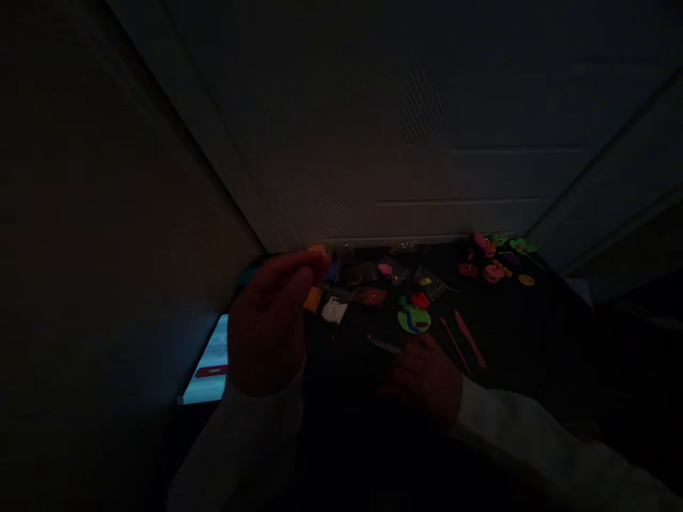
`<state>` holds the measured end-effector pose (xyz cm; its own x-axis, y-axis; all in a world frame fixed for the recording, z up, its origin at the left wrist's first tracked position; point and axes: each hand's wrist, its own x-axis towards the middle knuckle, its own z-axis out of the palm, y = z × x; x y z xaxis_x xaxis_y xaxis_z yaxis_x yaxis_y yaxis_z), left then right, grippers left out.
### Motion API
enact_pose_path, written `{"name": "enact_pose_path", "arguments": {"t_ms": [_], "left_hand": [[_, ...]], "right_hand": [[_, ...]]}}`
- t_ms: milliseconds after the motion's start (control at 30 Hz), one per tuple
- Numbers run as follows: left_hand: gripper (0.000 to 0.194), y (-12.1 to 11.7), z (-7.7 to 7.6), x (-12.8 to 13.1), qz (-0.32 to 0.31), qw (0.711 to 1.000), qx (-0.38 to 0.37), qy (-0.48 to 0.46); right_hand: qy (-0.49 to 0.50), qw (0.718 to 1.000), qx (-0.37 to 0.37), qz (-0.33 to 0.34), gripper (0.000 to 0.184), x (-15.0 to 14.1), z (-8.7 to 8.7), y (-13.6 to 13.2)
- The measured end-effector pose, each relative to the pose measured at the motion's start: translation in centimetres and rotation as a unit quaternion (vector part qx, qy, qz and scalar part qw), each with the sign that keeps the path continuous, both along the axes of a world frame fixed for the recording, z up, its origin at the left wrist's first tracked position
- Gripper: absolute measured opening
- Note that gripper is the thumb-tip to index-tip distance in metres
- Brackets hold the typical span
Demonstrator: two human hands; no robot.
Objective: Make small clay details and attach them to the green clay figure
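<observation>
My left hand (269, 323) is raised above the left side of the dark table, thumb and fingertips pinched together. Whatever may be between them is too small or dark to make out. Low over the table, my right hand (427, 377) is closed around a thin, pale modelling tool (385, 346) with a small reddish bit at its tip. Just beyond that hand lies a round green clay disc (408, 323) with a blue wavy strip and a dark red piece on it. A red clay lump (420, 300) touches its far edge.
Behind are clay packets, including white (334, 310), orange (312, 299) and reddish (372, 296) ones. Two pink tools (470, 339) lie at right. Several finished clay figures (494, 272) stand far right. A lit tablet (208, 380) is at left; a panelled wall (416, 171) rises behind.
</observation>
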<state>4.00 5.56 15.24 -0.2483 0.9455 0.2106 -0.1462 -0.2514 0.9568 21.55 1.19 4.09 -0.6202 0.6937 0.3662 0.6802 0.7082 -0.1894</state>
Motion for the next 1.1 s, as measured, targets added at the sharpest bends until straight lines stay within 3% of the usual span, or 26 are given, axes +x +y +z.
{"name": "enact_pose_path", "arguments": {"t_ms": [67,167,500,633,733,833,900,1000,1100], "left_hand": [[0.009,-0.7,-1.2,-0.9,0.015,1.0,-0.001,0.009],[0.009,-1.7,-3.1,-1.9,0.041,0.999,-0.023,0.02],[0.01,-2.2,-7.2,-4.3,0.123,0.991,-0.055,0.025],[0.015,-2.2,-10.3,-4.8,0.137,0.98,-0.057,0.134],[0.016,-2.7,-13.0,-4.7,0.088,0.943,-0.036,0.32],[0.014,-3.4,-14.9,-3.9,-0.06,0.883,0.073,0.46],[0.015,-3.9,-15.5,-3.0,-0.128,0.837,0.107,0.521],[0.018,-4.5,-15.8,-1.8,-0.164,0.783,0.094,0.592],[0.017,-4.7,-16.2,-1.0,-0.17,0.76,0.092,0.621]], "right_hand": [[-0.052,0.998,0.008,-0.018,0.024,-0.6,-2.5,-0.5],[-0.095,0.995,0.011,-0.039,0.027,-1.2,-4.1,-0.5],[-0.091,0.992,-0.059,-0.064,0.032,-0.4,-2.5,-1.4],[-0.09,0.991,-0.078,-0.069,0.031,0.9,-2.2,-2.1],[-0.098,0.987,-0.083,-0.093,0.028,2.0,-2.2,-2.6],[-0.089,0.984,-0.098,-0.119,0.024,2.9,-2.2,-3.1],[-0.076,0.982,-0.109,-0.133,0.022,3.4,-2.4,-3.6],[-0.057,0.981,-0.118,-0.145,0.021,4.0,-2.6,-4.1],[-0.032,0.981,-0.112,-0.156,0.021,4.5,-2.7,-4.5]]}}
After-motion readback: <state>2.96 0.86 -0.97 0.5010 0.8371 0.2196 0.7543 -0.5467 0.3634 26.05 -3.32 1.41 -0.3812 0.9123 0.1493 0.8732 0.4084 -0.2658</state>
